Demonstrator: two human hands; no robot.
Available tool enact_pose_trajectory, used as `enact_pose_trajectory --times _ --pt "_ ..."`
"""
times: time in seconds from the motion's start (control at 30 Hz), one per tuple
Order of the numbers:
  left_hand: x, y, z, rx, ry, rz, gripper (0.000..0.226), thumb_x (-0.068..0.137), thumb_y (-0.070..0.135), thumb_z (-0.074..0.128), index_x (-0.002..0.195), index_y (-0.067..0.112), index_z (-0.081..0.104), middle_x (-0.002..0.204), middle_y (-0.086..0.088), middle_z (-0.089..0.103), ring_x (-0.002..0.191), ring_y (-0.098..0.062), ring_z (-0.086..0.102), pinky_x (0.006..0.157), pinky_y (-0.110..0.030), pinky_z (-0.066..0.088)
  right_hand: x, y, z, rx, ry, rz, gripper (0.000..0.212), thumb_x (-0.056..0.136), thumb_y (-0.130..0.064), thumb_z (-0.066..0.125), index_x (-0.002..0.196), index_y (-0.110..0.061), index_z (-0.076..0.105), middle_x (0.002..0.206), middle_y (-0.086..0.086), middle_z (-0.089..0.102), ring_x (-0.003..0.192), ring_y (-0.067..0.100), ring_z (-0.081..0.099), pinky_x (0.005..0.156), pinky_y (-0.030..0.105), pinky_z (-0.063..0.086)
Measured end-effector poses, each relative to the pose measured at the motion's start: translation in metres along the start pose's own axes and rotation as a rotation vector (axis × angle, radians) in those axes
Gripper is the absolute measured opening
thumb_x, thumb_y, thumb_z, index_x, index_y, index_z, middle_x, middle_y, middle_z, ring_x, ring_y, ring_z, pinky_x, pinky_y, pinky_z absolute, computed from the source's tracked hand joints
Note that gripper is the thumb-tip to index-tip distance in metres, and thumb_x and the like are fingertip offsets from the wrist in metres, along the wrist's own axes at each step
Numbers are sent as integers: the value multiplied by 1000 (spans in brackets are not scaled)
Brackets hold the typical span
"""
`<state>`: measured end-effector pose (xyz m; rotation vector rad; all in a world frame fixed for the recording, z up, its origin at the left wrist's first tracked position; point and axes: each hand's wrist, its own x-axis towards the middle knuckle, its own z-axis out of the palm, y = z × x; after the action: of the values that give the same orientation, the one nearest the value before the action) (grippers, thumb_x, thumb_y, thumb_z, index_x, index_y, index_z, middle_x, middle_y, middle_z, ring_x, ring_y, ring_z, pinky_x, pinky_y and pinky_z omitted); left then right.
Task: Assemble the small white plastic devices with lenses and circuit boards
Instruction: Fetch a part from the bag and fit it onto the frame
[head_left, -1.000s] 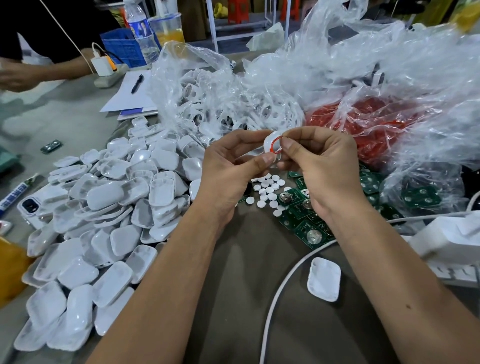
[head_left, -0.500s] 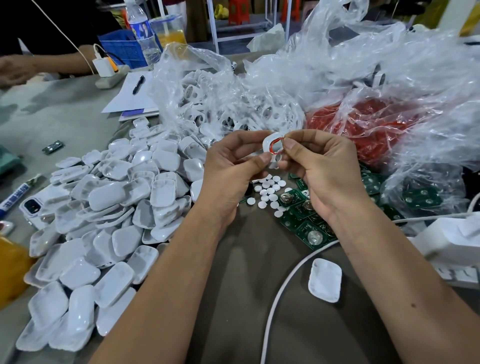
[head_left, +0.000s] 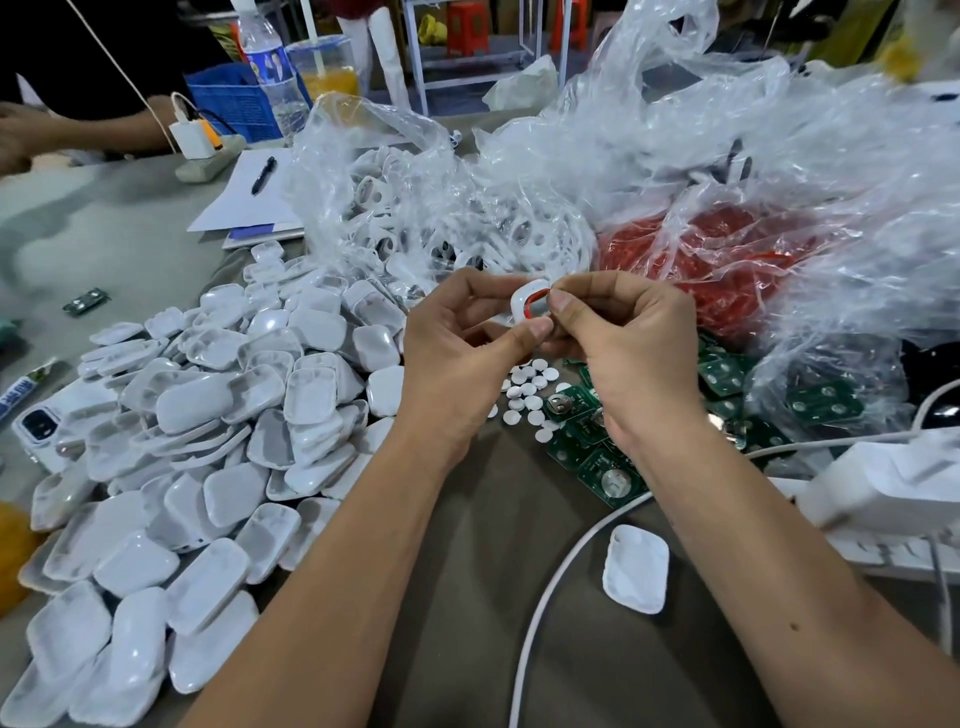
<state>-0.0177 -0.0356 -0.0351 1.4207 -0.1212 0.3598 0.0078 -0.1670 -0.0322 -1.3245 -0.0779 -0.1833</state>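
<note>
Housing: a small white plastic shell held up above the table between both hands, its open side toward the camera, with a red ring lying inside its rim.
Left hand: the left hand pinches the shell from below and behind — thumb tip at the lower edge, fingers curled over the top.
Right hand: the right hand has its fingers curled, forefinger tip pressing the red ring at the shell's right edge; the thumb is hidden, so how it bears on the part I cannot tell.
Handling: judged light and stiff, glossy and so probably slippery. The ring looks thin and soft, likely to pop out of its groove if pressed on 1 side only.
Where to hold: by the outer rim and back of the shell, leaving the open face free for the fingertip to work round the ring.
Supplies: pile of white covers at left; white discs and green circuit boards just under the hands; clear bag of white housings and bag of red rings behind.
Change from 0.5 s ago: very little — both hands stay on the same shell at the same height. The red ring shows about as before, and the supplies lie unmoved.
</note>
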Motion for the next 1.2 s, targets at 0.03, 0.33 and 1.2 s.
enact_pose_trajectory --times 0.03,0.33,1.2 --pt "0 -1 0 3 4 3 25 82 -8 79 95 10 67 94 -7 80 66 -15 72 64 -23 56 0 0 0 -5 5 -2 3 91 2 76 90 -1 75 81 13 79 66 23 76 57 26 59" --pt "1 -1 2 -93 36 -40 23 82 -10 77 101 -1 68 93 -16 79 72 -28 74 67 -32 59 0 0 0 -34 -3 -22 9 90 0 77 87 -8 76 78 10 79 62 23 75 56 30 60" --pt "1 8 3 -270 106 -215 13 74 19 79 86 14 79 82 -8 77 64 -13 70 54 -21 53 3 -2 -2 10 -127 169 7 92 -10 78 93 -15 72 86 7 75 78 17 68 62 27 56"
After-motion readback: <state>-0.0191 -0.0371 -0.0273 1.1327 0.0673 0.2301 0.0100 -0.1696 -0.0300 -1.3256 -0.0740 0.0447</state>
